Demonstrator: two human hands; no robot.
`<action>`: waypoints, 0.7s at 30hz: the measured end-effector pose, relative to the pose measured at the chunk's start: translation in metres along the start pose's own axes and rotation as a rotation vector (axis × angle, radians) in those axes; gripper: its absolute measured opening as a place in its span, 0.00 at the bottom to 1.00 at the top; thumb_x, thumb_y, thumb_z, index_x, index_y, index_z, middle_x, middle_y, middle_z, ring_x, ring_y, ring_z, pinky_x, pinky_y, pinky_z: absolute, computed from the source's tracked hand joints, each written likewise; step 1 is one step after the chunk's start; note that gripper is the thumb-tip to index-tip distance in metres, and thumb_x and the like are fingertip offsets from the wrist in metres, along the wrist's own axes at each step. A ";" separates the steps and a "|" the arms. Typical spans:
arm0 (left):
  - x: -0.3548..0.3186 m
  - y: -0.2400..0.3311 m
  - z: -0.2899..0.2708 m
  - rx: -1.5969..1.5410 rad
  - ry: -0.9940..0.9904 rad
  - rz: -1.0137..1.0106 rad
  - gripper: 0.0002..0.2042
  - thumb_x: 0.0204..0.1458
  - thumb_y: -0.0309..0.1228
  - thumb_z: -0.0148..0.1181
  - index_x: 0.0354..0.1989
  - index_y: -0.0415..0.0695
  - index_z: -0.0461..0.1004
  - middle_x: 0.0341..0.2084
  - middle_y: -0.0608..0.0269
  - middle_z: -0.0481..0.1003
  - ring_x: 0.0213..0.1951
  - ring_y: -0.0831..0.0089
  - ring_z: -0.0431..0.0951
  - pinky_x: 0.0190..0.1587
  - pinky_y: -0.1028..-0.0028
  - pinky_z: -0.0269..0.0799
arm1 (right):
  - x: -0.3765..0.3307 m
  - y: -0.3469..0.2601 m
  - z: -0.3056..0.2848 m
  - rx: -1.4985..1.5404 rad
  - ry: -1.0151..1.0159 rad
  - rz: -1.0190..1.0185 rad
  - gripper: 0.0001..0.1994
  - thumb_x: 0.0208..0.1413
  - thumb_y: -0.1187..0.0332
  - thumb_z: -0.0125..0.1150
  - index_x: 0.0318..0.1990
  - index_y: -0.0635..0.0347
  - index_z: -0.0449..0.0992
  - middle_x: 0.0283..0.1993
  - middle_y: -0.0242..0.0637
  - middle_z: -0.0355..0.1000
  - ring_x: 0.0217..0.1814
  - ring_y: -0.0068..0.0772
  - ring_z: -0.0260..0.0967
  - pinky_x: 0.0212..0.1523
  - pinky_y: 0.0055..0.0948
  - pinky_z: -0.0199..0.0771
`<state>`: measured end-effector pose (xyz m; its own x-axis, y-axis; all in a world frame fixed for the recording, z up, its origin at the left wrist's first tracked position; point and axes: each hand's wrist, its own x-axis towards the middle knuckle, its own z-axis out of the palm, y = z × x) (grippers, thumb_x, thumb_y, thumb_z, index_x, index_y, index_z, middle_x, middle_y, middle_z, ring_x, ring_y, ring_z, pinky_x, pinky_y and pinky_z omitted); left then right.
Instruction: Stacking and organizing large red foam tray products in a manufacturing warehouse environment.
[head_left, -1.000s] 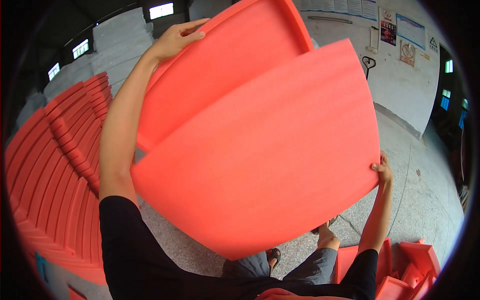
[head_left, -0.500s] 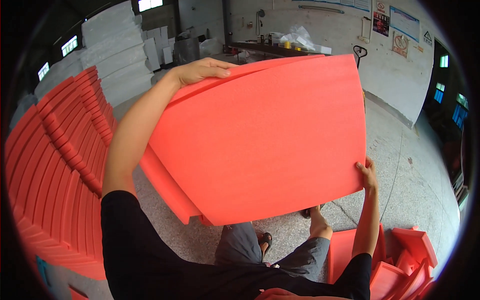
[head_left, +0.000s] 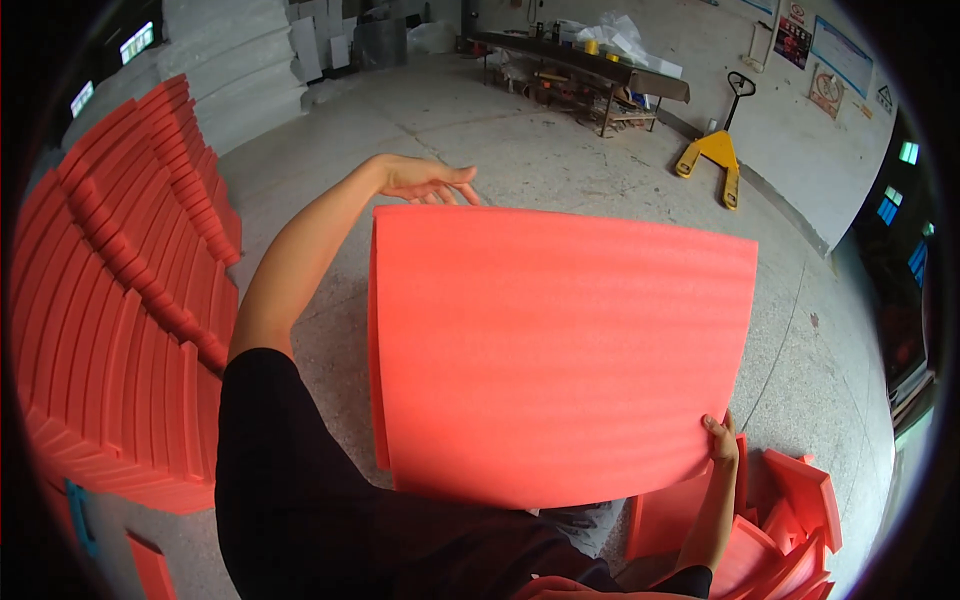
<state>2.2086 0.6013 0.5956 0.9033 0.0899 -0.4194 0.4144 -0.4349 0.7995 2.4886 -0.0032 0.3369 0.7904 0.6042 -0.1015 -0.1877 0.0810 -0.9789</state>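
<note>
Hands [head_left: 722, 440] at foam sheet [head_left: 560, 350] edges, open floor [head_left: 520, 150] beyond

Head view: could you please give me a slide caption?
Left hand and right hand hold red foam sheets beside stacked foam.

Two bare hands are in view, the left hand [head_left: 425, 183] and the right hand [head_left: 722, 440]. Between them is one large red foam sheet [head_left: 560, 350], perhaps with more stacked behind it. One long stack of red foam pieces [head_left: 120, 300], too many to count. One yellow pallet jack [head_left: 715, 150]. One cluttered tabletop [head_left: 590, 65].
</note>
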 end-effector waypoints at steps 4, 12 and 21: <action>-0.010 -0.105 0.002 -0.247 0.100 0.141 0.38 0.51 0.62 0.45 0.61 0.41 0.58 0.40 0.52 0.74 0.39 0.73 0.76 0.41 0.75 0.73 | 0.005 0.017 -0.010 -0.034 0.009 0.052 0.36 0.40 0.67 0.71 0.58 0.64 0.58 0.53 0.42 0.66 0.53 0.38 0.64 0.54 0.38 0.65; -0.005 -0.225 0.093 -0.611 0.586 -0.126 0.50 0.39 0.60 0.61 0.66 0.46 0.44 0.60 0.45 0.56 0.57 0.63 0.61 0.52 0.56 0.62 | 0.032 0.026 0.015 -0.209 -0.117 0.230 0.28 0.44 0.68 0.67 0.54 0.65 0.65 0.48 0.37 0.70 0.49 0.32 0.67 0.54 0.32 0.65; 0.012 -0.286 0.206 -0.913 0.753 -0.131 0.36 0.41 0.44 0.66 0.57 0.37 0.61 0.51 0.50 0.68 0.49 0.63 0.70 0.50 0.66 0.66 | 0.014 0.045 0.014 -0.418 -0.133 0.549 0.27 0.48 0.59 0.65 0.52 0.68 0.67 0.51 0.37 0.68 0.56 0.29 0.62 0.60 0.30 0.57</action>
<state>2.0780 0.5422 0.2731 0.5592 0.7227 -0.4063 0.1581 0.3881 0.9080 2.4836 0.0200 0.2938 0.5622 0.5646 -0.6043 -0.2779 -0.5593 -0.7810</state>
